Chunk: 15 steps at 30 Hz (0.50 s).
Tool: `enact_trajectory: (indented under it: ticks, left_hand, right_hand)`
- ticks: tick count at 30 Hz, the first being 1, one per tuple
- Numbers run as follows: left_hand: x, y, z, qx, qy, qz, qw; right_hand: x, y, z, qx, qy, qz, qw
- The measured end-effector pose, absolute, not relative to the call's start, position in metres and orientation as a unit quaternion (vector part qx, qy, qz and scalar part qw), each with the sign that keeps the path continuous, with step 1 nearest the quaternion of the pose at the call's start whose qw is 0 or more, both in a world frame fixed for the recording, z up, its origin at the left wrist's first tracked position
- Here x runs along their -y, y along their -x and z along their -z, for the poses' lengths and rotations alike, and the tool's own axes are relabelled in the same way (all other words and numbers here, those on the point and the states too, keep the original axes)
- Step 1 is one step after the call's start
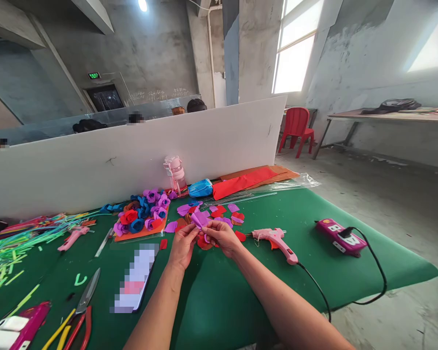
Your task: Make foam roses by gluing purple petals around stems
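Observation:
Both hands meet over the middle of the green table (211,301). Fingers of my left hand (183,245) are closed on the lower left of a purple petal piece (200,218). On its right side, my right hand (222,236) pinches the same piece. Around and beneath them lie loose purple and red petals (237,218). A pink glue gun (275,238) rests to the right of my right hand. Finished-looking purple, red and blue flowers (142,211) are heaped on an orange sheet to the left.
A phone (136,277), scissors (89,291), pliers and a second pink glue gun (74,238) lie left. A pink power strip (341,236) with a black cord is at right. Behind stand a pink bottle (175,175) and white partition (76,170); people's heads show beyond.

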<state>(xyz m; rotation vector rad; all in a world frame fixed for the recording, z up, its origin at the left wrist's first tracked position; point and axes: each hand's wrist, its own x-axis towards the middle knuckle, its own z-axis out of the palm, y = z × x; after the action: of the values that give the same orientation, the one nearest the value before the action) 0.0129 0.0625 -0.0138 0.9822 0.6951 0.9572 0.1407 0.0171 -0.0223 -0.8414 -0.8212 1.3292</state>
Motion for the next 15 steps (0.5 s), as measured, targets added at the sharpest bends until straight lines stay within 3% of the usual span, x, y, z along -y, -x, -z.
enact_trajectory:
  ticks: [15]
  left_hand:
    - [-0.0643,-0.0149,0.0170,-0.304,-0.409,-0.436,0.742]
  right_hand:
    - [-0.0186,-0.1411,0.0267,0.344,0.356,-0.582,0.645]
